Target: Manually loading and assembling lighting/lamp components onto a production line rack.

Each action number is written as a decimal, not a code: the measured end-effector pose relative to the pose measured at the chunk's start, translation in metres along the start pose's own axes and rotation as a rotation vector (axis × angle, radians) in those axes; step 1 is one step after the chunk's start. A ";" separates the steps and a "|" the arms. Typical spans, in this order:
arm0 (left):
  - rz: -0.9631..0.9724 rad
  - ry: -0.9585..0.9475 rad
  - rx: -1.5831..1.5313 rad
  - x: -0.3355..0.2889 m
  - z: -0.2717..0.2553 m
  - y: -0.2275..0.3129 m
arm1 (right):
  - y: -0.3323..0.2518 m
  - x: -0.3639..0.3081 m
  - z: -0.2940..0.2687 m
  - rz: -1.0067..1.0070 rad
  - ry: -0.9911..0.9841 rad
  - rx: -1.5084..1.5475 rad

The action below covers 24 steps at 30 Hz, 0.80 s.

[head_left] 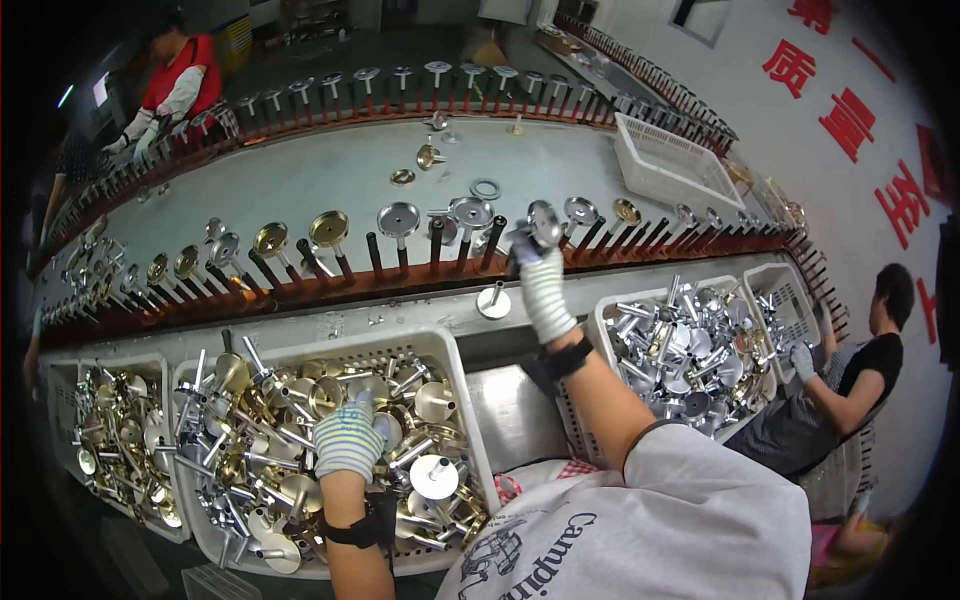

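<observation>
My left hand [347,440], in a green-and-white striped glove, reaches into a white basket [455,385] heaped with gold and silver disc-headed metal parts. Its grey fingertips lie apart among the parts, partly hidden, and I see nothing held firmly. Stretched forward to the near row of upright posts, my right hand [543,285], gloved alike, is closed on a silver disc-headed metal part [543,223]. That disc faces me; its stem is hidden by the fingers. Just below, another disc-headed part [493,301] lies on the metal ledge with its stem up.
Dark posts [437,245] line the rail ahead, several topped with discs. Behind lie a flat ring [485,188] and an empty white basket [675,175]. A full basket [600,345] stands right. One person [850,370] sits at right; another [185,85] works far left.
</observation>
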State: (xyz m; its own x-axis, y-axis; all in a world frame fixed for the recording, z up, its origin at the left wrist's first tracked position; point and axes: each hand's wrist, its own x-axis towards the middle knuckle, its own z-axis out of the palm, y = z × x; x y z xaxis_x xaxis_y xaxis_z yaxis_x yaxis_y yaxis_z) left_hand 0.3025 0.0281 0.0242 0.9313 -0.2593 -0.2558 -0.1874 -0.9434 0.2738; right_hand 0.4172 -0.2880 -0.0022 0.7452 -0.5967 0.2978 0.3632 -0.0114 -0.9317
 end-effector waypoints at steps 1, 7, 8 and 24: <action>-0.031 0.017 -0.041 0.001 0.008 -0.008 | -0.004 0.005 0.001 0.095 -0.030 -0.048; 0.047 0.154 -0.202 0.009 0.005 -0.013 | 0.050 0.055 -0.012 0.203 -0.162 -0.276; 0.069 0.237 -0.312 0.008 0.003 -0.014 | 0.056 0.056 -0.008 0.232 -0.236 -0.288; 0.165 0.297 -1.784 0.009 -0.007 0.001 | -0.071 -0.104 0.066 0.018 -1.428 -0.285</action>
State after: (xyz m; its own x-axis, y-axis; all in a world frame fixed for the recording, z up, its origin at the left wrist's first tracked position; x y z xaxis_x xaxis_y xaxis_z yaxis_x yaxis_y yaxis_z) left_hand 0.3131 0.0261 0.0292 0.9959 -0.0867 -0.0256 0.0633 0.4661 0.8825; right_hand 0.3505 -0.1725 0.0471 0.7201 0.6896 0.0769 0.3537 -0.2695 -0.8957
